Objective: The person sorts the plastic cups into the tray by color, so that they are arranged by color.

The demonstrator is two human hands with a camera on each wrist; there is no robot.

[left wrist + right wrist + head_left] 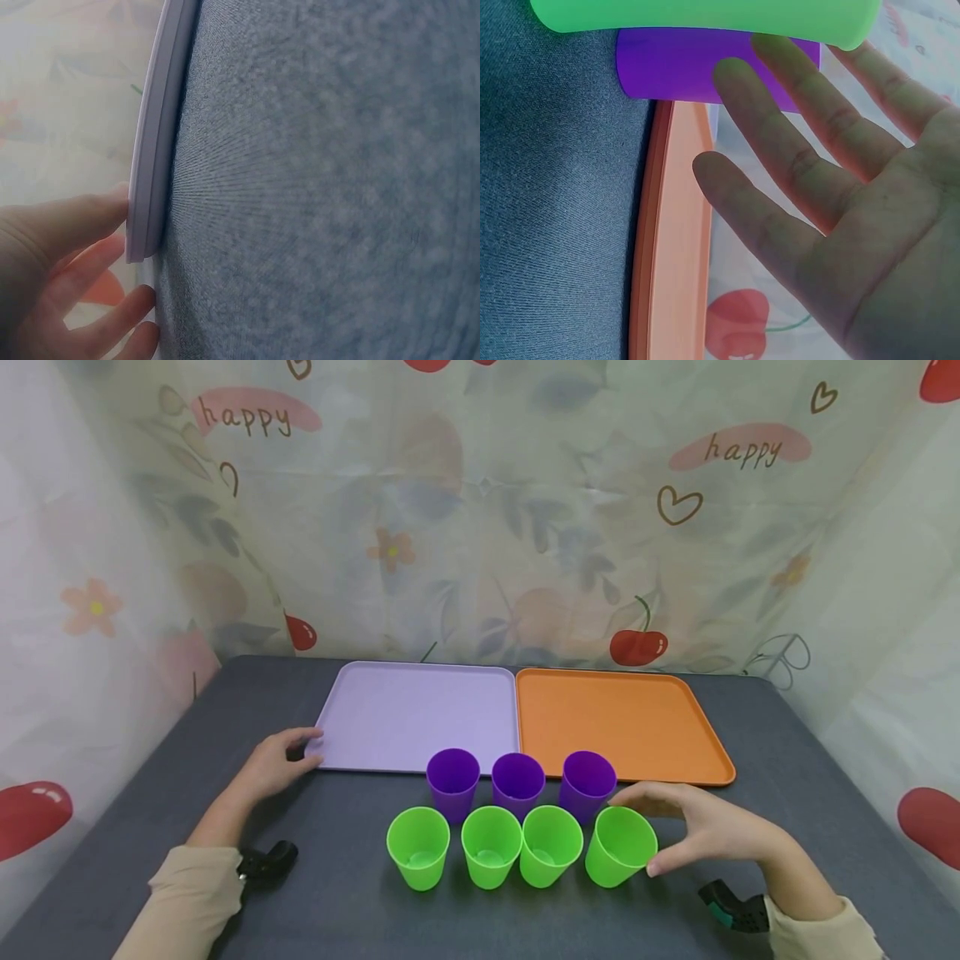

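Observation:
My left hand (273, 766) is at the left edge of a lilac tray (420, 714), thumb and forefinger touching the rim near its front corner. The left wrist view shows the fingertips (120, 196) against that rim. My right hand (712, 827) is around the right side of the rightmost green cup (621, 852), thumb in front, fingers reaching behind. In the right wrist view the fingers (787, 161) are spread and fairly straight, some tips overlapped by the green cup (705, 13); the thumb is hidden. Behind that cup stands a purple cup (587, 789).
Several green cups, one at the left end (417, 852), stand in a front row. Two more purple cups (453, 789) stand behind them, close to the trays. An orange tray (615, 727) adjoins the lilac one. A printed curtain (480, 527) encloses the grey table (337, 877).

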